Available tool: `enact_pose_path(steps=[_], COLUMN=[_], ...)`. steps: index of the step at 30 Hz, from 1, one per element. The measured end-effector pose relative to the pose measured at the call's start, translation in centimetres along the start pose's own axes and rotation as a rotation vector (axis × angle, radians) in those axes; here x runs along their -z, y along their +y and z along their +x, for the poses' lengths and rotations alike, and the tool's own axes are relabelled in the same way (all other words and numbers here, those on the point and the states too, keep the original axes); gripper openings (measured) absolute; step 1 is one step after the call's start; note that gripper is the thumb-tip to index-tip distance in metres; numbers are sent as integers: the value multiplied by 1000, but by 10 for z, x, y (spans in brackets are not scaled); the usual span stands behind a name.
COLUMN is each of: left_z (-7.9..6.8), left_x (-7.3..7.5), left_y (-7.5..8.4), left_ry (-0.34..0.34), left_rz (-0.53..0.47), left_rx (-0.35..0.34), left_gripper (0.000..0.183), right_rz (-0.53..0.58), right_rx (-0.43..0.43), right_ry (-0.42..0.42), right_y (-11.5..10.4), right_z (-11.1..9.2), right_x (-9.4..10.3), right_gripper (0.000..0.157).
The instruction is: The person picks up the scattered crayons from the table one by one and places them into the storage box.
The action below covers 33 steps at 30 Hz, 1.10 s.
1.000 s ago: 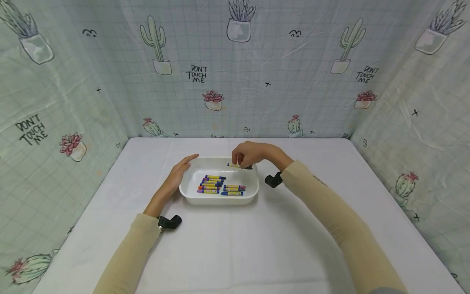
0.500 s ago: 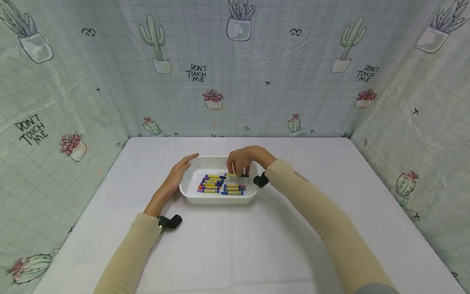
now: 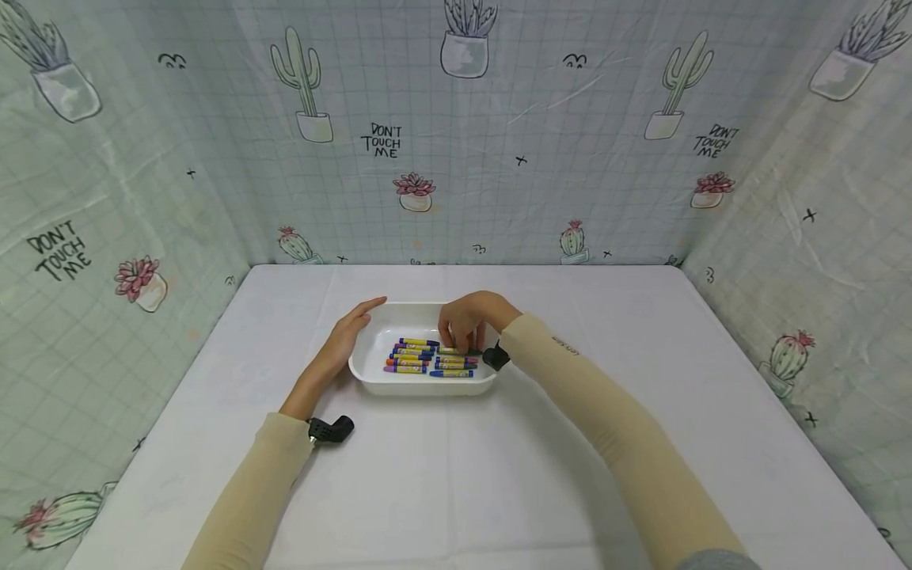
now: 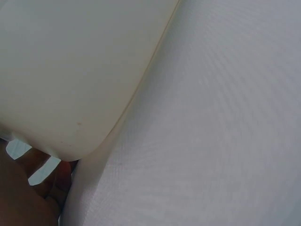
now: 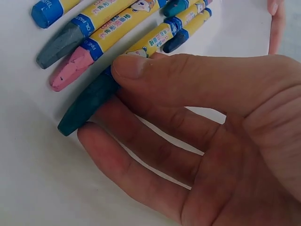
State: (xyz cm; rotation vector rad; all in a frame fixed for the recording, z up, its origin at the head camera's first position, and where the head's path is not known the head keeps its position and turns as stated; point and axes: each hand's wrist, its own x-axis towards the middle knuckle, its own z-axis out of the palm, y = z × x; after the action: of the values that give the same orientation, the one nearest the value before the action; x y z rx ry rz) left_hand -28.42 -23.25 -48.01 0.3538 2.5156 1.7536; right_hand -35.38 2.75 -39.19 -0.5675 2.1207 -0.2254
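Note:
Inside a white tray (image 3: 420, 389), my right hand (image 3: 466, 317) pinches a dark green oil pastel (image 5: 89, 103) between thumb and fingers. Its yellow wrapper lies beside a pink oil pastel (image 5: 75, 69), followed by a grey one (image 5: 63, 44) and a blue one (image 5: 47, 13) in the same short stack. Another stack of oil pastels (image 3: 406, 370) lies to the left in the tray, tips pointing different ways. My left hand (image 3: 338, 346) rests along the tray's left end, its index finger stretched towards the back corner; the wrist view shows its fingers against the outer wall.
The tray stands on a white-covered table (image 3: 442, 475). A printed cactus cloth (image 3: 456, 190) hangs behind and along both sides. Black wrist cameras sit on the left wrist (image 3: 331, 429) and the right wrist (image 3: 495, 357).
My right hand has brought the green oil pastel from the tray's back edge forward, down to the right-hand stack. The left hand has stayed at the tray's left end.

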Motion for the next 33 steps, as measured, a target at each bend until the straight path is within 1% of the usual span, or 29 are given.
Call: enact_pose_path(steps=[2, 9, 13, 16, 20, 25, 28, 33], left_z=[1, 2, 1, 0, -2, -5, -7, -7], left_x=[0, -2, -3, -3, 0, 4, 6, 9], left_y=[-1, 1, 0, -1, -2, -3, -4, -4], left_ry=[-3, -11, -15, -11, -5, -6, -11, -33], left_rz=[-9, 5, 1, 1, 13, 7, 3, -9], left_rx=[1, 16, 10, 7, 6, 22, 30, 39], left_gripper=[49, 50, 50, 50, 50, 50, 50, 50], right_rz=[0, -2, -10, -39, -82, -84, -71, -65], right_rx=[-3, 1, 4, 22, 74, 154, 206, 273], right_ry=[8, 44, 44, 68, 124, 167, 223, 347], right_y=[0, 2, 2, 3, 6, 14, 20, 40], right_z=[0, -2, -6, -12, -24, -43, -57, -82], right_x=[-1, -5, -6, -4, 0, 9, 14, 19], right_gripper=[18, 13, 14, 17, 22, 29, 26, 19])
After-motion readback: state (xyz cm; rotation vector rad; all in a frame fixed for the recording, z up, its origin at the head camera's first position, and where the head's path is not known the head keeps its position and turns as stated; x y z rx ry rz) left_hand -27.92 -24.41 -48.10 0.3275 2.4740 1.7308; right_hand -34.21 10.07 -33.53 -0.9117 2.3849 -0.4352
